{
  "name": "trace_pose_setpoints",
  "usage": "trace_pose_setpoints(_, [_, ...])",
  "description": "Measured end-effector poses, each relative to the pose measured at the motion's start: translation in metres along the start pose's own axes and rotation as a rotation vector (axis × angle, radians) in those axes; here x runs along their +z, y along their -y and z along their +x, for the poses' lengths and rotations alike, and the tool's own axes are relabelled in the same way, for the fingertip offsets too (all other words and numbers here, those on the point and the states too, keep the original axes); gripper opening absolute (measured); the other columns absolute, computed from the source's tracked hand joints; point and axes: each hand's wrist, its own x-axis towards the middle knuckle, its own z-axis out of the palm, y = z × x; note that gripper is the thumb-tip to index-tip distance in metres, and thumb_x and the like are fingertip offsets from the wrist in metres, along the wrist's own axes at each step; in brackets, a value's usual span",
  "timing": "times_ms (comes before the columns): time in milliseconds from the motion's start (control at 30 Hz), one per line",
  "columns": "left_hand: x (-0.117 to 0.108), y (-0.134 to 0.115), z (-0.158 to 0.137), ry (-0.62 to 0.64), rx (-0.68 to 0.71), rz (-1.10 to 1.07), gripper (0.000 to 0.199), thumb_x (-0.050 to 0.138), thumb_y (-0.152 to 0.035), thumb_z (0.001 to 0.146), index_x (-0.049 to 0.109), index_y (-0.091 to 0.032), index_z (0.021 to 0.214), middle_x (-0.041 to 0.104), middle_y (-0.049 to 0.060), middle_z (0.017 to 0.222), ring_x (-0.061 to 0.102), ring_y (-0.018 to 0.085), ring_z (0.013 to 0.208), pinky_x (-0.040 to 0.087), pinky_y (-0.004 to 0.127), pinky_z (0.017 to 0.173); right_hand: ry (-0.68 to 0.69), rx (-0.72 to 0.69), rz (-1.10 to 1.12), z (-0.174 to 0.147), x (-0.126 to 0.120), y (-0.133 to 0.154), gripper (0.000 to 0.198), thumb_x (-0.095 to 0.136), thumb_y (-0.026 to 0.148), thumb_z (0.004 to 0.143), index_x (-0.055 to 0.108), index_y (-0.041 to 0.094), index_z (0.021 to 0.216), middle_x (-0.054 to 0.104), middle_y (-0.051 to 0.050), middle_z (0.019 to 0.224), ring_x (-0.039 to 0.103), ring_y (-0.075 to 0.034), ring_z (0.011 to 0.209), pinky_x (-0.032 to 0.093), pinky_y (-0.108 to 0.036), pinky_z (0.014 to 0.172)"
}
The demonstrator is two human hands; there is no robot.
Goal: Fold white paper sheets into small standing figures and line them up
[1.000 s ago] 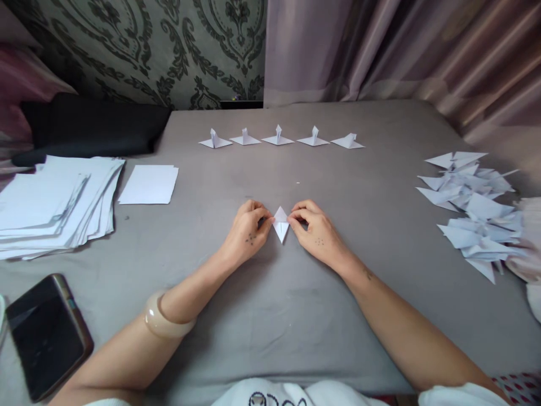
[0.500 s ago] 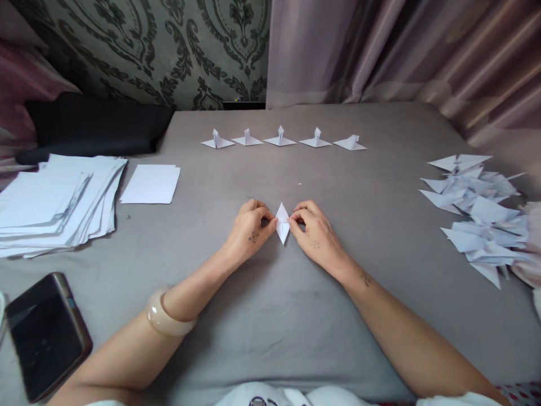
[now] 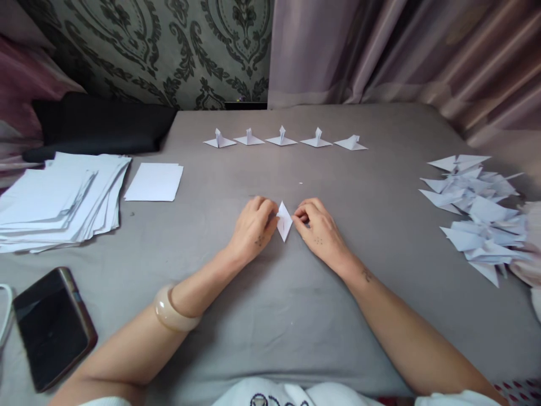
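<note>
Between my two hands is a small white folded paper [image 3: 284, 223], diamond-shaped with one point away from me and one toward me. My left hand [image 3: 255, 226] pinches its left corner between thumb and fingers. At the right corner, the thumb and fingertips of my right hand [image 3: 318, 230] are closed together on the very edge. Farther back, several folded paper pieces [image 3: 282, 136] stand in a row, most with an upright point in the middle.
To the left lie a square stack of white paper [image 3: 154, 182], a larger pile of paper sheets [image 3: 54, 197] and a phone [image 3: 53, 327]. A black cloth [image 3: 105, 124] sits behind them. Several folded white papers [image 3: 482, 214] are heaped on the right.
The folded paper shows wider between my hands, its right corner now more exposed. My right hand's fingertips have shifted slightly right. The view has moved a little.
</note>
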Motion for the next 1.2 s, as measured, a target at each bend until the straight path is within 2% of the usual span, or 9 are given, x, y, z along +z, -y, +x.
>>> trace_pose_setpoints(133, [0.0, -0.007, -0.002, 0.083, 0.155, 0.166, 0.023, 0.038, -0.015, 0.096, 0.06, -0.015, 0.1, 0.062, 0.008, 0.099, 0.053, 0.02, 0.089, 0.046, 0.031, 0.08, -0.092, 0.015, 0.036, -0.003, -0.002, -0.001, 0.012, 0.053, 0.016, 0.086, 0.06, 0.019, 0.095, 0.061, -0.005, 0.095, 0.058, -0.013, 0.071, 0.05, -0.028, 0.067])
trace_pose_setpoints(233, [-0.002, -0.011, -0.002, 0.135, 0.158, 0.267, 0.025, 0.037, -0.015, 0.097, 0.061, -0.014, 0.103, 0.063, 0.009, 0.099, 0.053, 0.021, 0.087, 0.047, 0.031, 0.077, -0.127, -0.042, 0.056, -0.008, -0.003, 0.004, 0.02, 0.046, 0.013, 0.089, 0.062, 0.021, 0.099, 0.065, -0.004, 0.094, 0.062, -0.015, 0.083, 0.05, -0.03, 0.077])
trace_pose_setpoints(400, [-0.005, -0.013, -0.007, 0.183, 0.211, 0.345, 0.026, 0.036, -0.013, 0.096, 0.061, -0.014, 0.105, 0.062, 0.01, 0.098, 0.053, 0.021, 0.086, 0.048, 0.034, 0.079, 0.02, -0.228, -0.042, -0.016, -0.001, 0.015, 0.036, 0.037, 0.007, 0.091, 0.061, 0.023, 0.112, 0.068, -0.006, 0.107, 0.06, -0.02, 0.102, 0.048, -0.037, 0.092])
trace_pose_setpoints(600, [-0.014, -0.014, -0.023, 0.183, 0.185, 0.353, 0.028, 0.036, -0.011, 0.095, 0.06, -0.01, 0.109, 0.061, 0.012, 0.103, 0.054, 0.022, 0.093, 0.051, 0.033, 0.083, 0.162, -0.238, -0.248, -0.022, -0.005, 0.021, 0.042, 0.036, 0.004, 0.09, 0.059, 0.019, 0.122, 0.064, -0.01, 0.116, 0.055, -0.024, 0.105, 0.05, -0.038, 0.091])
trace_pose_setpoints(700, [-0.019, -0.011, -0.027, 0.172, 0.138, 0.313, 0.028, 0.038, -0.01, 0.093, 0.063, -0.012, 0.105, 0.061, 0.012, 0.101, 0.055, 0.022, 0.091, 0.052, 0.033, 0.081, 0.193, -0.238, -0.311, -0.022, -0.005, 0.024, 0.044, 0.037, 0.004, 0.089, 0.058, 0.022, 0.124, 0.063, -0.009, 0.116, 0.054, -0.024, 0.102, 0.05, -0.038, 0.088])
trace_pose_setpoints(800, [-0.02, -0.005, -0.026, 0.084, 0.086, 0.211, 0.03, 0.036, -0.009, 0.092, 0.064, -0.015, 0.1, 0.064, 0.009, 0.1, 0.057, 0.02, 0.089, 0.052, 0.032, 0.079, 0.205, -0.238, -0.366, -0.021, -0.005, 0.028, 0.044, 0.037, 0.003, 0.089, 0.059, 0.022, 0.122, 0.064, -0.009, 0.113, 0.054, -0.025, 0.099, 0.05, -0.038, 0.084])
trace_pose_setpoints(900, [-0.018, -0.002, -0.023, 0.028, 0.104, 0.164, 0.034, 0.034, -0.008, 0.091, 0.061, -0.014, 0.111, 0.063, 0.01, 0.11, 0.057, 0.02, 0.095, 0.05, 0.033, 0.083, 0.214, -0.233, -0.399, -0.019, -0.004, 0.03, 0.042, 0.036, 0.002, 0.088, 0.061, 0.02, 0.118, 0.064, -0.01, 0.11, 0.054, -0.025, 0.098, 0.05, -0.038, 0.083])
trace_pose_setpoints(1000, [-0.014, -0.003, -0.02, 0.117, 0.221, 0.241, 0.039, 0.033, -0.006, 0.092, 0.055, -0.012, 0.123, 0.061, 0.012, 0.12, 0.054, 0.022, 0.103, 0.048, 0.036, 0.088, 0.206, -0.244, -0.37, -0.017, -0.003, 0.028, 0.04, 0.037, 0.004, 0.089, 0.062, 0.018, 0.118, 0.063, -0.011, 0.11, 0.053, -0.025, 0.1, 0.049, -0.038, 0.087])
trace_pose_setpoints(1200, [-0.011, -0.01, -0.018, 0.223, 0.263, 0.5, 0.034, 0.037, -0.012, 0.094, 0.057, -0.013, 0.121, 0.064, 0.012, 0.107, 0.055, 0.024, 0.097, 0.047, 0.036, 0.074, 0.095, -0.244, -0.247, -0.02, -0.004, 0.015, 0.041, 0.037, 0.005, 0.09, 0.064, 0.021, 0.116, 0.064, -0.008, 0.108, 0.056, -0.022, 0.099, 0.05, -0.037, 0.088])
